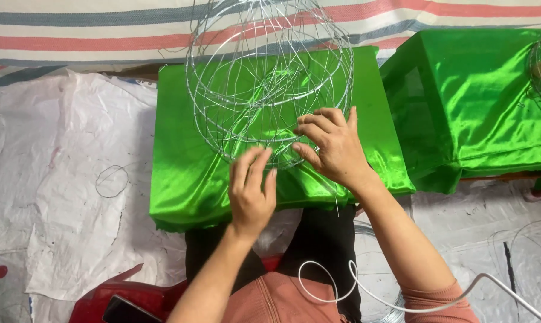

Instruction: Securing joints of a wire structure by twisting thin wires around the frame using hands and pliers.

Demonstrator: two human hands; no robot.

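My right hand (pixel 336 146) rests spread-fingered on the near rim of a round wire frame (pixel 269 78), while my left hand (pixel 251 191), fingers loosely extended, reaches its lower edge. The frame stands mid-tabletop on green satin cloth (pixel 181 173). I judge it light, springy, easily bent; best gripped at the hoops.
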